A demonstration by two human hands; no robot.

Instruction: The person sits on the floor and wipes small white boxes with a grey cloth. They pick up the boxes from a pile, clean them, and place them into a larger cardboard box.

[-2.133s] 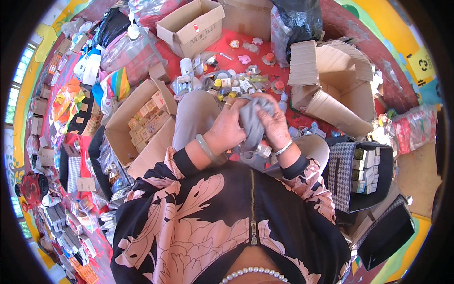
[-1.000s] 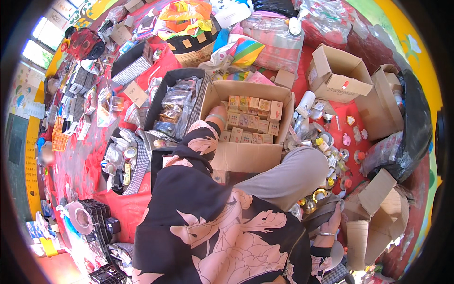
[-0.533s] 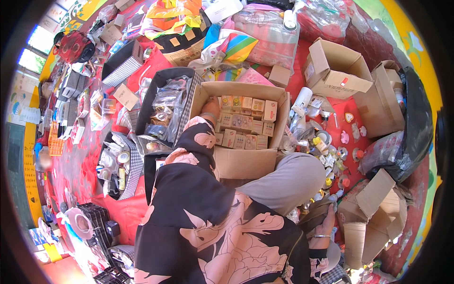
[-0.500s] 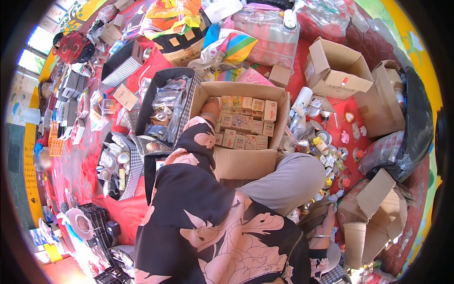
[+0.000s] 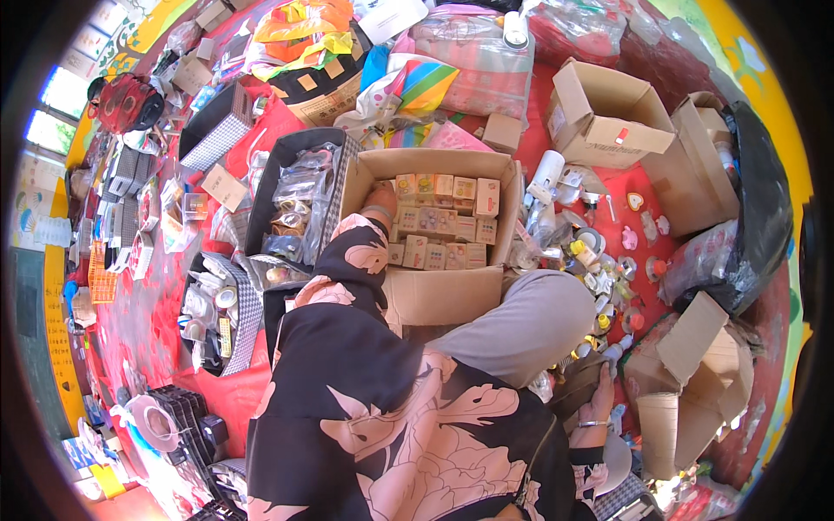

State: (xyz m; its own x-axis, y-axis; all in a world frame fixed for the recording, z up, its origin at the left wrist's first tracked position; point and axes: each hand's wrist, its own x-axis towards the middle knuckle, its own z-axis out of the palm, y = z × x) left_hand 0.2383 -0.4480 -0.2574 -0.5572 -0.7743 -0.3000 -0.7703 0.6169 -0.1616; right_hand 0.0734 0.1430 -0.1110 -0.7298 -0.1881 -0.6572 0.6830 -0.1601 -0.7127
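Observation:
An open cardboard box [image 5: 447, 291] stands in front of me, holding rows of small printed cartons [image 5: 437, 221]. My left hand [image 5: 380, 199] reaches down inside it, against the left wall and beside the cartons; its fingertips are hidden, so their grip does not show. Low on the right, my right hand [image 5: 598, 401] lies beside my bent leg [image 5: 530, 330], on brownish-grey cloth [image 5: 575, 385]. Its visible fingers are stretched out and nothing shows in them.
Left of the box sits a checked bin [image 5: 300, 200] of bagged items; a second bin [image 5: 221, 313] stands nearer. Small bottles and bits [image 5: 599, 282] litter the red floor cover at right. Open cartons [image 5: 608, 113] and a flapped cardboard box [image 5: 686, 391] stand beyond them.
The whole view has shifted slightly. My left hand stays inside the box at its left wall, and my right hand remains beside my leg. The cartons look unchanged.

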